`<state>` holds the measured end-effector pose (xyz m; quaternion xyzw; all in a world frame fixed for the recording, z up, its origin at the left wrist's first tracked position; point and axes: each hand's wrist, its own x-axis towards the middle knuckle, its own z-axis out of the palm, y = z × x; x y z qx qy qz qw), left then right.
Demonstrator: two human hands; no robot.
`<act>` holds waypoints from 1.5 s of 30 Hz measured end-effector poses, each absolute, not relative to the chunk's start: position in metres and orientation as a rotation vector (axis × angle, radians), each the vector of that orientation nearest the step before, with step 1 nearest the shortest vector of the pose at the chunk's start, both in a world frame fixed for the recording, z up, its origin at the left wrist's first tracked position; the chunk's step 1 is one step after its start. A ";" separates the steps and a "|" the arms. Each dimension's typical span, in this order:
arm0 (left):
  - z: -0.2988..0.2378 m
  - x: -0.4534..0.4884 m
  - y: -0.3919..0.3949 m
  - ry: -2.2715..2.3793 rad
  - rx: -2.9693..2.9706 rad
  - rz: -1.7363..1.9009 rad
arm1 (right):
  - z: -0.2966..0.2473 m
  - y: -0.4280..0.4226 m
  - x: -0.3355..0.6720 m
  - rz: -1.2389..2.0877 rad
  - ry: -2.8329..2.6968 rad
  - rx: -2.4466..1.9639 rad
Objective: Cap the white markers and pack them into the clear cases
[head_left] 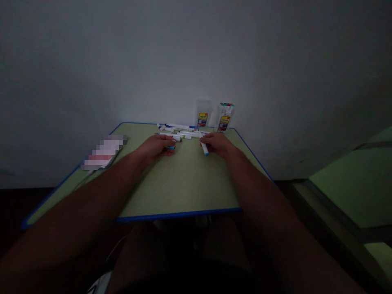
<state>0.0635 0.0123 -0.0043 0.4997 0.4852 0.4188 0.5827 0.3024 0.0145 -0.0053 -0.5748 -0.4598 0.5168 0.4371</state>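
My left hand (159, 147) rests on the green desk (180, 183), its fingers curled round a white marker with a blue cap (172, 147). My right hand (218, 144) lies a little to the right, fingers closed on another white marker with a blue end (205, 149) that points toward me. Just beyond both hands lies a heap of several white markers (183, 132) near the desk's far edge.
Two clear marker packs stand against the wall, one looking empty (202, 115) and one holding markers (226, 117). A blurred flat object (102, 153) lies at the desk's left side. Another green desk (355, 183) is at the right.
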 end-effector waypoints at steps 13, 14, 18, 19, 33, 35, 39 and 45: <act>-0.006 0.065 0.012 1.174 1.098 0.976 | -0.004 0.012 0.301 1.303 -1.133 -1.397; -0.006 0.065 0.012 1.169 1.098 0.978 | -0.004 0.013 0.301 1.304 -1.131 -1.399; -0.006 0.063 0.012 1.163 1.107 0.981 | -0.004 0.013 0.301 1.313 -1.146 -1.394; -0.006 0.063 0.013 1.158 1.109 0.986 | -0.004 0.013 0.302 1.310 -1.150 -1.394; -0.002 0.062 0.011 1.184 1.136 0.990 | -0.005 0.012 0.303 1.295 -1.228 -1.431; -0.002 0.061 0.011 1.193 1.142 0.991 | -0.006 0.013 0.303 1.296 -1.239 -1.435; -0.004 0.060 0.013 1.194 1.167 0.991 | -0.007 0.014 0.304 1.299 -1.263 -1.422; -0.005 0.058 0.015 1.211 1.162 1.009 | -0.012 0.018 0.306 1.290 -1.324 -1.401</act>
